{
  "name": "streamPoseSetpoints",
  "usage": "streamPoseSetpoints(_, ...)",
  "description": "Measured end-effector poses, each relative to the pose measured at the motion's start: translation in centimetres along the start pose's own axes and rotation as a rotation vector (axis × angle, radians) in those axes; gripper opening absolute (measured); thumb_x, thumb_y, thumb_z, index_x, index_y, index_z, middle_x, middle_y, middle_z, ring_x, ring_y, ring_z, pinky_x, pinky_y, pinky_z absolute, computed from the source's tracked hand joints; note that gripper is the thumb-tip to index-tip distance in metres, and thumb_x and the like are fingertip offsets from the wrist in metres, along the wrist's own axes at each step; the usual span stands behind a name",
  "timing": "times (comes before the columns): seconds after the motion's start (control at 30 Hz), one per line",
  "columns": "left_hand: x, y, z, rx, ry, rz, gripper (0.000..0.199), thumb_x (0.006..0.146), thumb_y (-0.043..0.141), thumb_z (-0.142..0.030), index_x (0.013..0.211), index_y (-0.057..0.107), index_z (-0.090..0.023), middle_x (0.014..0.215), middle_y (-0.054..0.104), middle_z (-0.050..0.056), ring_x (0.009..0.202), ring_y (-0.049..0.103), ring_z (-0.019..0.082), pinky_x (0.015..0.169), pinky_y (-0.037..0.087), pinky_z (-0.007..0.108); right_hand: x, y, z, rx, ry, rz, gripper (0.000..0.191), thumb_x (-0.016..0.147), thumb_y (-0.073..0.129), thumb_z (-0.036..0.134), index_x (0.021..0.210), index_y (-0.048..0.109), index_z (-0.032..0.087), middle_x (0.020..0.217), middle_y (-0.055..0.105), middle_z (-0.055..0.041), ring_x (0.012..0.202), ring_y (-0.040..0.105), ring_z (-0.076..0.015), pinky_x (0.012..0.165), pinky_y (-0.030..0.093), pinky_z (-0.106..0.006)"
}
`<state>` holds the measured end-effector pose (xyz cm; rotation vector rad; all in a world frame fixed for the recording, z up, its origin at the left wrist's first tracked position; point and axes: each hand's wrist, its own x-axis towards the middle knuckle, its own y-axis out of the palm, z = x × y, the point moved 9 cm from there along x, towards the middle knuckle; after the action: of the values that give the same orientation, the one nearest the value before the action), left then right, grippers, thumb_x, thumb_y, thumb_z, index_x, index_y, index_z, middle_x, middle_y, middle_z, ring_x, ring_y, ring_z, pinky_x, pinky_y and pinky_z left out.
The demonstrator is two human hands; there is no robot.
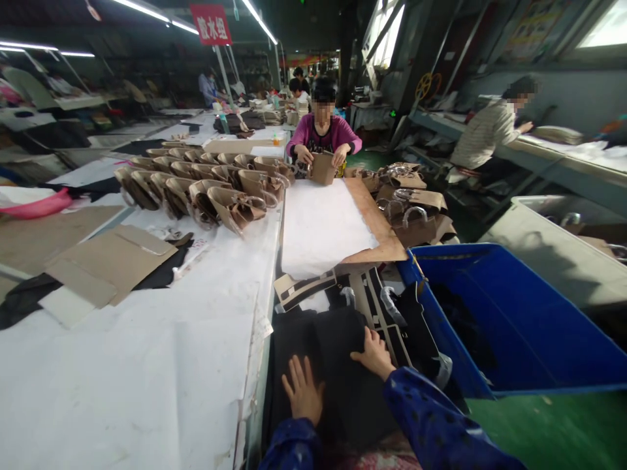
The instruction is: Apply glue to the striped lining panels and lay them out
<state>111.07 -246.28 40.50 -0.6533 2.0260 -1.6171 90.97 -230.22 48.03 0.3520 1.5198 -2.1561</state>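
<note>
At the far left, a pink tray sits on the long table, whose near part is covered in white paper. Next come loose cardboard sheets, partly on dark material, and behind them rows of brown bags. Right of the table's edge, the left hand lies palm down on the black cloth, fingers spread and gripping nothing. This cloth is directly in front of the person, between the table and a blue bin; what supports it is hidden. Beyond it, a co-worker in a purple top handles a brown bag. The right hand rests on the cloth's right side, loosely open with its thumb apart; whether the fingertips hook the edge, I cannot tell. Just beside it are bag pieces with wrapped handles, then the bin. The step looks like steadying or smoothing the cloth: it would go best with the left palm flat as an anchor, light outward pressure from the right, and fingers clear of the handles, which could snag.
</note>
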Motion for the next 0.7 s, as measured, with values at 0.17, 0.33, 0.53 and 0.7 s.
streamPoseSetpoints(0.17,-0.4,0.0,0.1,-0.033,0.009,0.073,0.062,0.083,0.058,-0.005,0.144,0.049,-0.015,0.163,0.015,0.023,0.152,0.010,0.036,0.121,0.003,0.060,-5.8,4.1,2.4,-0.115,-0.071,0.035,0.081,0.080,0.076,0.026,0.150,0.036,0.022,0.165,0.017,-0.0132,0.150,0.015,-0.0394,0.116,0.024,-0.063)
streamPoseSetpoints(0.33,-0.1,-0.3,0.3,-0.110,-0.047,0.130,0.052,0.087,0.058,-0.006,0.138,0.056,-0.018,0.165,0.016,0.016,0.153,0.008,0.034,0.121,0.005,0.063,-7.0,3.4,1.7,-0.100,-0.087,0.030,0.083,0.081,0.074,0.028,0.152,0.032,0.021,0.165,0.018,-0.0138,0.148,0.022,-0.0368,0.116,0.027,-0.059)
streamPoseSetpoints(0.53,-0.2,-1.8,2.0,-0.272,-0.197,0.158,0.040,0.096,0.052,-0.015,0.136,0.054,-0.016,0.157,0.039,0.013,0.145,0.036,0.028,0.117,0.034,0.054,-3.8,0.4,-3.2,0.073,0.058,0.022,0.061,0.088,0.068,0.039,0.142,0.046,0.021,0.154,0.038,-0.0131,0.138,0.039,-0.0347,0.111,0.035,-0.060)
streamPoseSetpoints(0.7,-2.7,-0.7,1.5,-0.419,-0.333,0.184,0.043,0.102,0.045,-0.034,0.139,0.049,-0.013,0.140,0.057,0.016,0.129,0.056,0.024,0.108,0.047,0.047,-3.0,-0.4,-4.8,0.271,0.048,0.059,0.050,0.091,0.065,0.037,0.136,0.052,0.019,0.142,0.051,-0.0120,0.126,0.052,-0.0298,0.105,0.044,-0.056)
